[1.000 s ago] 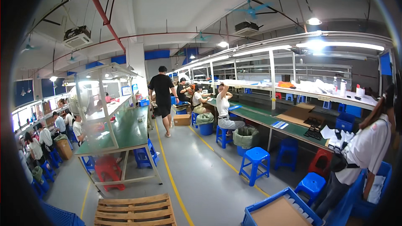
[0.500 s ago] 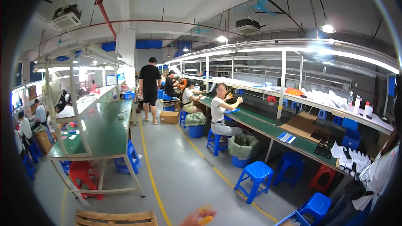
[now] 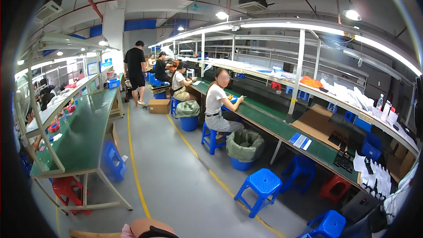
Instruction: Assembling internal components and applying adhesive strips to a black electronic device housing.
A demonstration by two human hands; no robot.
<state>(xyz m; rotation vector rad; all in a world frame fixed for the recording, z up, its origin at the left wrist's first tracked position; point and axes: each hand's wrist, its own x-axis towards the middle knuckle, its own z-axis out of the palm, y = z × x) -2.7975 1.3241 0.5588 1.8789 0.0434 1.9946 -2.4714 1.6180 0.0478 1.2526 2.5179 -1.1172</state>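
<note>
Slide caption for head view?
Workshop aisle between green-topped benches, workers seated along the right one, blue stools and lined bins beside it.

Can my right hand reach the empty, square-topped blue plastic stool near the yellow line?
Probably not: no right hand shows near the stool, which seems beyond arm's reach, though its top is uncovered.

Seated person (image 3: 216, 99) — raised arms lowered to green bench (image 3: 269, 128) | black band (image 3: 157, 232) — into view, lower edge

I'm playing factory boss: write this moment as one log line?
hand or arm: lower edge, side unclear, black band | worker: seated at green bench | blue bin: lined, on floor
</note>
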